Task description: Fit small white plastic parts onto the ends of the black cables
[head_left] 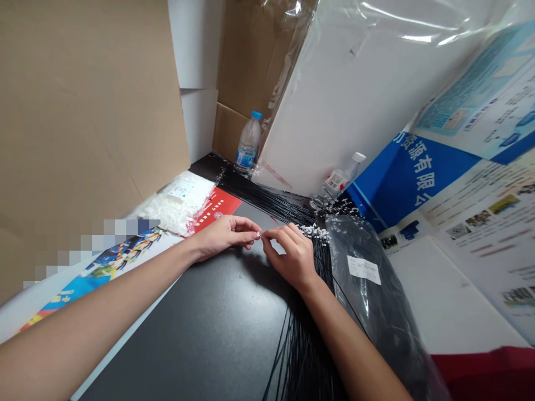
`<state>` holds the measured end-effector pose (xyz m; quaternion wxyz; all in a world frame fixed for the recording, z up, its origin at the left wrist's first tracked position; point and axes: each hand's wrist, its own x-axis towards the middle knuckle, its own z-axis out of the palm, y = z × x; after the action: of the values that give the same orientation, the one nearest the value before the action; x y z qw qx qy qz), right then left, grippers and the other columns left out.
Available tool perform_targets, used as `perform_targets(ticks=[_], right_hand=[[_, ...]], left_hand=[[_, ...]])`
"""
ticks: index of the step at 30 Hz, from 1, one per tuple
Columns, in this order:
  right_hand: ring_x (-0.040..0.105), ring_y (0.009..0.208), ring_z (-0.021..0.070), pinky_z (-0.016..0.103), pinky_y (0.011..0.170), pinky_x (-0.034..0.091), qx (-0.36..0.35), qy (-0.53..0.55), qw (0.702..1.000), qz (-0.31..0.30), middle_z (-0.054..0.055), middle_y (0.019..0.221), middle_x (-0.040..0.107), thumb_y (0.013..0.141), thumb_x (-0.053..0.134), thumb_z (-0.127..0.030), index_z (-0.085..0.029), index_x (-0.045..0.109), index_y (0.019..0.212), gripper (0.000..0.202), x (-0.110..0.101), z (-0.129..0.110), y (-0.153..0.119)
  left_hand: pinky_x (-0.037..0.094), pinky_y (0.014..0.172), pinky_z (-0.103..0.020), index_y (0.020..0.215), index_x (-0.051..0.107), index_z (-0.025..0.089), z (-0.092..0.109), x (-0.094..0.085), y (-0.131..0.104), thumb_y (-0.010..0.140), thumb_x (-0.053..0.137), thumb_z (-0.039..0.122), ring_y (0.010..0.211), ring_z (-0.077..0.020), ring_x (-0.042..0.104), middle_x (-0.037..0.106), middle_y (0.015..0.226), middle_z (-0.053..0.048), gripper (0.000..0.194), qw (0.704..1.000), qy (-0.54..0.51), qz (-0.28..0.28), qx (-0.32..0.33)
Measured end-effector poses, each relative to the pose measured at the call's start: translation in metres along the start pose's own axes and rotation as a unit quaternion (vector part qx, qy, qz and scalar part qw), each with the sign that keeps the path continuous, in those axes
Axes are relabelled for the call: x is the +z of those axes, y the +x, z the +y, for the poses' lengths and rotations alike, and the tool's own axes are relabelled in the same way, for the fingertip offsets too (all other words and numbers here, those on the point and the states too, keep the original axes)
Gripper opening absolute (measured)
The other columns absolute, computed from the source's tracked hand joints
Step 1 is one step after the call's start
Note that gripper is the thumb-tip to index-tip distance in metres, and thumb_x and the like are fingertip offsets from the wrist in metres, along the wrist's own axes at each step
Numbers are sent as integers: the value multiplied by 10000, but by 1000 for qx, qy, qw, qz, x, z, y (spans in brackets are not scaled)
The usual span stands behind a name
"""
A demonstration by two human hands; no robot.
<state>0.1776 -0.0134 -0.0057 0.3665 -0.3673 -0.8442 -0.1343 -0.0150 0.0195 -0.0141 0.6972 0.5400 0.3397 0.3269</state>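
Observation:
Above the dark tabletop (200, 323) my two hands meet, fingertips almost touching. My left hand (228, 236) pinches a tiny white connector (258, 235) between thumb and fingers. Facing it, my right hand (290, 253) is closed in a pinch on the end of a thin black wire, mostly hidden by the fingers. Just beyond and under the right wrist lies a bundle of black wires (298, 345) with white connectors (315, 234) on their far ends. The wires run toward me along the right forearm.
A clear bag of white connectors (179, 203) lies at left on printed sheets (121, 253). More black wires (267, 195) stretch along the back, near a water bottle (248, 145) and a tipped bottle (343, 175). A labelled plastic bag (371, 312) sits at right. Cardboard (92, 100) stands left.

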Motion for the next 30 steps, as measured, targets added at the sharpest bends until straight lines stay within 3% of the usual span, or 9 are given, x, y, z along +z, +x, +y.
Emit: perform_targets(ticks=[7, 20, 26, 30], right_hand=[[543, 645, 130, 263, 616, 430, -43, -48, 998, -1, 10, 736, 692, 892, 604, -141, -184, 634, 824, 86, -4, -1, 3], [481, 636, 135, 294, 604, 348, -142, -177, 972, -58, 16, 707, 635, 932, 537, -146, -173, 617, 829, 134, -8, -4, 3], [504, 646, 140, 295, 608, 354, -133, -186, 972, -51, 14, 726, 661, 927, 542, -149, -184, 614, 848, 113, -6, -6, 2], [545, 668, 146, 289, 632, 381, -82, -152, 984, -48, 23, 754, 679, 924, 531, -166, -195, 597, 852, 101, -2, -7, 0]], left_hand=[[444, 688, -261, 914, 683, 135, 2, 1, 0, 759, 730, 271, 657, -101, 558, 635, 731, 8, 211, 1000, 11, 8, 1], [454, 668, -278, 847, 707, 129, 1, 2, 1, 726, 736, 246, 639, -116, 580, 658, 714, -8, 170, 999, 38, 31, 7], [483, 705, -280, 849, 707, 125, 4, 2, -1, 729, 737, 234, 654, -108, 602, 666, 750, -11, 165, 1000, -19, 17, -17], [490, 715, -270, 829, 694, 125, 4, 4, -1, 717, 735, 213, 666, -106, 613, 665, 741, -5, 149, 999, -29, 19, -17]])
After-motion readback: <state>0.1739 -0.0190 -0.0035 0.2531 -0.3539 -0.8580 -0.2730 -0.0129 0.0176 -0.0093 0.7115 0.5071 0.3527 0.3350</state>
